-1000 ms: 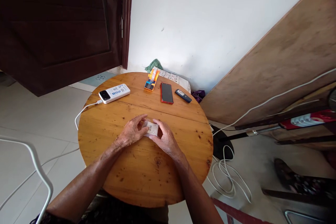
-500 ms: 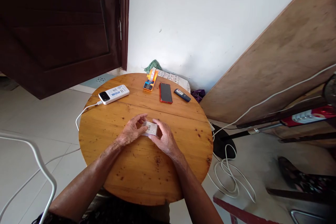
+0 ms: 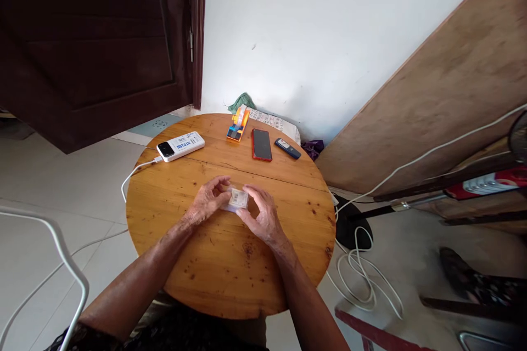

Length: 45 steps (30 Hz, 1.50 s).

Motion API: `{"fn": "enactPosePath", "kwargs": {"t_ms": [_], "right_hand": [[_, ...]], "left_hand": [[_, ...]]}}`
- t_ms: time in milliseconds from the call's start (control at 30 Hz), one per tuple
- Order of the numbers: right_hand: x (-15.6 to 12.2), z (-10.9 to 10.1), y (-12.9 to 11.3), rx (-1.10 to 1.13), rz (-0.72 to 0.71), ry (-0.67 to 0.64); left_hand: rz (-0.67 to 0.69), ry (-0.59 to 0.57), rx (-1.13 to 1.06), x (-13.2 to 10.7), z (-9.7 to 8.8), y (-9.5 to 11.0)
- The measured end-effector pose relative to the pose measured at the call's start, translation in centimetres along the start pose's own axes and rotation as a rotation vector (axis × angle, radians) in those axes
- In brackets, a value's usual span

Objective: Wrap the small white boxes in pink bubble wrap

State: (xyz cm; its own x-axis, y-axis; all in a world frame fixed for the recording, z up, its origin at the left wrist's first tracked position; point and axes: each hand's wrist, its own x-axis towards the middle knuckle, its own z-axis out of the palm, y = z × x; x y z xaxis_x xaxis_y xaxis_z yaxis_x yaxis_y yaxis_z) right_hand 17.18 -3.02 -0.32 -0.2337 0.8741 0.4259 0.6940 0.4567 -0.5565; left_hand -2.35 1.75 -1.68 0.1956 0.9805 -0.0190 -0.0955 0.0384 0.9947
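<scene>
A small, pale, see-through box with a printed label [image 3: 239, 198] is between my hands, low over the middle of the round wooden table [image 3: 214, 279]. My left hand [image 3: 209, 197] grips its left end, with the thumb along the near side and the fingers curled behind. At the right end, my right hand [image 3: 262, 214] has its forefinger at the far corner and its thumb at the near one. What the box contains is too blurred to make out.
Along the table's far side lie a white power bank [image 3: 181, 146] with a cable, an orange tape dispenser [image 3: 237, 123], a red-edged phone [image 3: 262, 145] and a dark blue remote-like device [image 3: 287, 148]. White cable loops [image 3: 362, 279] lie on the floor at right.
The box has shifted very slightly right, and my right fingers sit a little wider around its end. The whole view has moved a touch.
</scene>
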Motion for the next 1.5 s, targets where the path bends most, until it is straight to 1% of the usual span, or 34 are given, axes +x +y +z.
{"fn": "enactPosePath", "kwargs": {"t_ms": [133, 233, 433, 567, 667, 733, 900, 967, 1133, 1200, 1333, 1500], "right_hand": [[-0.2, -0.7, 0.2, 0.052, 0.009, 0.056], [-0.2, -0.8, 0.3, 0.074, 0.005, 0.066], [0.1, -0.4, 0.1, 0.107, 0.0, 0.073], [0.4, -0.3, -0.1, 0.072, -0.016, 0.043], [0.8, -0.3, -0.2, 0.017, -0.036, 0.03], [1.1, -0.4, -0.2, -0.02, -0.049, 0.023], [1.5, -0.4, -0.4, -0.104, -0.076, 0.015], [1.7, -0.4, -0.4, -0.128, -0.093, 0.033], [2.4, -0.6, -0.7, -0.121, -0.083, 0.065], [2.8, -0.7, -0.8, -0.094, -0.069, 0.062], [3.7, -0.9, -1.0, -0.062, -0.042, 0.033], [4.9, -1.5, -1.3, -0.063, -0.021, 0.008]], "left_hand": [[-0.076, 0.165, -0.139, 0.2, -0.5, 0.3], [-0.112, 0.234, -0.206, 0.4, -0.7, 0.5], [-0.141, 0.252, -0.232, 0.5, -0.4, 0.8], [-0.14, 0.25, -0.193, 0.6, -0.2, 0.7], [-0.122, 0.236, -0.13, 0.5, -0.1, 0.5], [-0.104, 0.206, -0.082, 0.4, -0.2, 0.5], [-0.046, 0.026, 0.082, -0.2, -0.4, 0.6], [0.016, -0.016, 0.207, -0.5, -0.3, 0.5], [0.27, -0.064, 0.628, -1.2, 0.3, 0.2], [0.306, -0.103, 0.734, -1.4, 0.5, 0.0], [0.311, -0.162, 0.814, -1.5, 0.7, -0.6], [0.312, -0.13, 0.756, -1.2, 0.9, -1.3]]}}
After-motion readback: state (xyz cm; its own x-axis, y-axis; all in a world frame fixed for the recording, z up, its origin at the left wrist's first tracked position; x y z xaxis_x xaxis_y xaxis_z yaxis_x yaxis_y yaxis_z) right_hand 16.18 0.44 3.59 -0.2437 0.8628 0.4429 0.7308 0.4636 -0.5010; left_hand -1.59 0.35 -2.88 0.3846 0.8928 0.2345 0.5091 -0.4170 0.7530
